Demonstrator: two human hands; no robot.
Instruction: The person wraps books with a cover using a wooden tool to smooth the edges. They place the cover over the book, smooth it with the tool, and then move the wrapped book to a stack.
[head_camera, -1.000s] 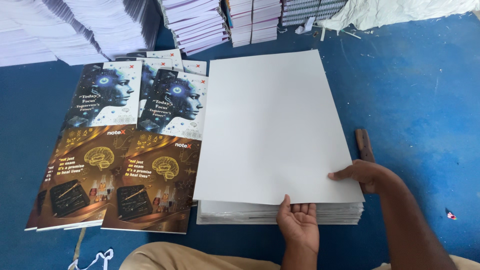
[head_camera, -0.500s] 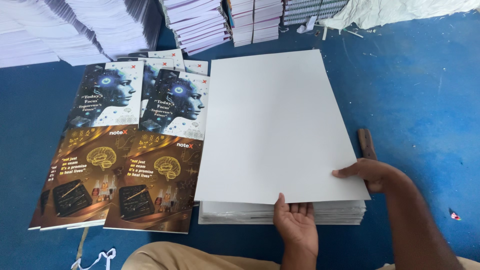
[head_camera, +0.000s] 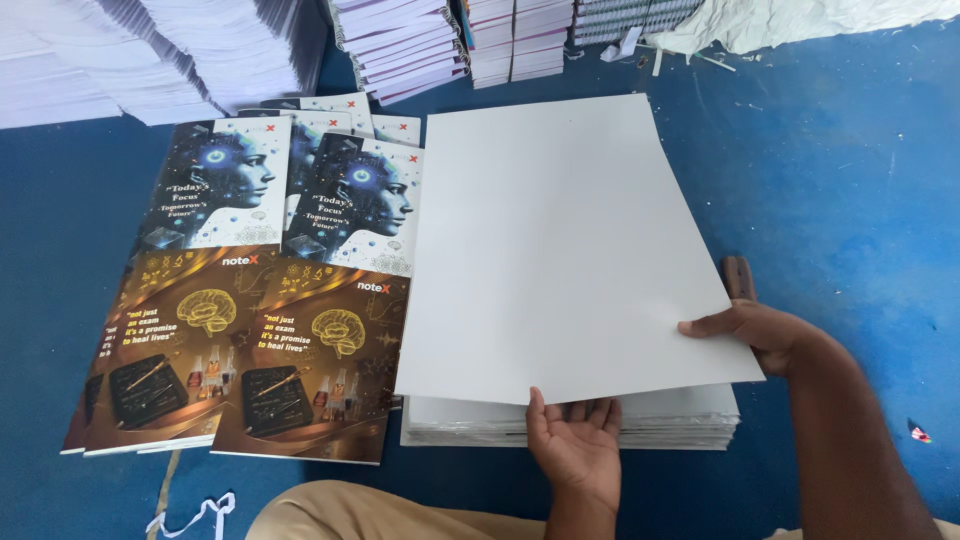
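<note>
A large blank white sheet (head_camera: 560, 250) lies lifted a little off a stack of white sheets (head_camera: 660, 425) on the blue floor. My right hand (head_camera: 750, 335) grips the sheet's right edge near its near corner. My left hand (head_camera: 575, 445) is palm up at the sheet's near edge, thumb on top and fingertips tucked beneath it. To the left lie overlapping printed covers (head_camera: 270, 290), each with a face on a dark upper half and a golden brain on a brown lower half. The sheet's left edge reaches just over the nearest cover.
Tall stacks of white paper (head_camera: 130, 50) and bound books (head_camera: 400, 45) line the far side. A crumpled white cloth (head_camera: 800, 20) lies far right. A dark wooden handle (head_camera: 738, 275) pokes out behind my right hand. White string (head_camera: 195, 515) lies near my knee (head_camera: 380, 515).
The top sheet's near left corner has swung slightly left toward the printed covers. Both hands stay at its near edge.
</note>
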